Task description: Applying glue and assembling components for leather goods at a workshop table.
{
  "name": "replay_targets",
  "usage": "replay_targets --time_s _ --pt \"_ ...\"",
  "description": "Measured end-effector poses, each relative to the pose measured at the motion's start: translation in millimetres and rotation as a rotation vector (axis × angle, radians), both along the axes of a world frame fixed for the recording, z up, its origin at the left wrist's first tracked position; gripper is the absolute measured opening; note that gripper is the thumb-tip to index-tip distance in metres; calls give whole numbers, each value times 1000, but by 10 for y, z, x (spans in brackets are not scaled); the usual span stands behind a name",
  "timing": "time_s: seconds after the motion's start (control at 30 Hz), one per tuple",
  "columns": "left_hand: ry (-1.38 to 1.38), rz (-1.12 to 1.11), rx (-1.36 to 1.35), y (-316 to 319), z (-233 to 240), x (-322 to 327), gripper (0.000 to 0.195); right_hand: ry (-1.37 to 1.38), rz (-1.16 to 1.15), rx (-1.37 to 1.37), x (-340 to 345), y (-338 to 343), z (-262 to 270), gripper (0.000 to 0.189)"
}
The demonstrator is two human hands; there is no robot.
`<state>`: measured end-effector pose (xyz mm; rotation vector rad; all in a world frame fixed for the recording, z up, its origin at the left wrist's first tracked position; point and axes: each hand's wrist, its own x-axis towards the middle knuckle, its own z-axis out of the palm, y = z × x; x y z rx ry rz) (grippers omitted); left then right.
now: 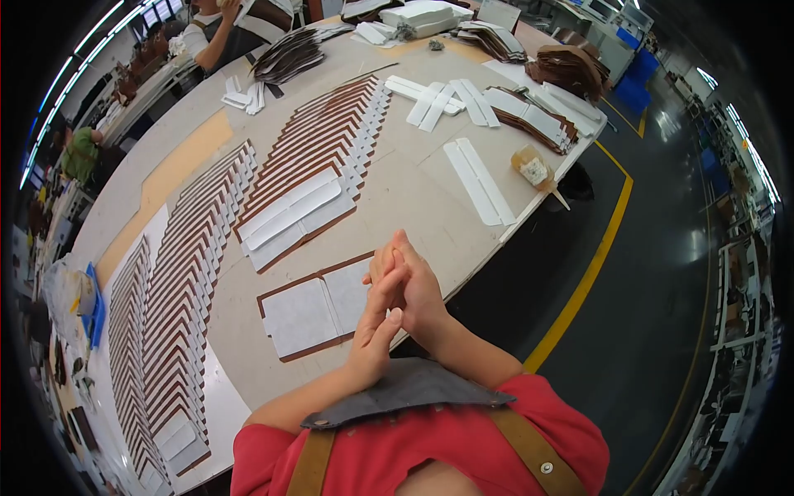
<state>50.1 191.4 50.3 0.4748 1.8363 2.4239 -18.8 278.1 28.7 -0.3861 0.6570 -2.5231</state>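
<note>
My left hand (373, 338) and my right hand (427, 296) are pressed together above the table's near edge, fingers against each other. Nothing shows between them, though the inner palms are hidden. Under and left of them lies a flat brown panel (301, 319) with white backing and a crease across its middle; my fingers cover its right part. Beyond it, a long row of overlapping brown-edged panels (310, 149) runs away from me. A folded white strip (291, 211) rests on the nearest panel of that row.
Two more overlapping rows (186, 297) curve along the left. White slotted strips (479, 181) lie to the right, near a glue bottle (532, 168) at the table edge. Stacked panels (533, 118) and brown pieces (567, 71) stand behind. A person (214, 43) is across the table (428, 192).
</note>
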Motion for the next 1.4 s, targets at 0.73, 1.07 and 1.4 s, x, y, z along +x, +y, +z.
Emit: replay_targets --time_s 0.73,1.07,1.4 --pt "-41 54 65 -73 -44 22 48 -112 -163 128 144 -52 122 27" --pt "-26 -38 -33 -165 11 21 43 -149 -111 171 195 -16 -40 23" --pt "-98 -84 -67 -105 -86 88 42 -217 -191 355 162 -68 176 42"
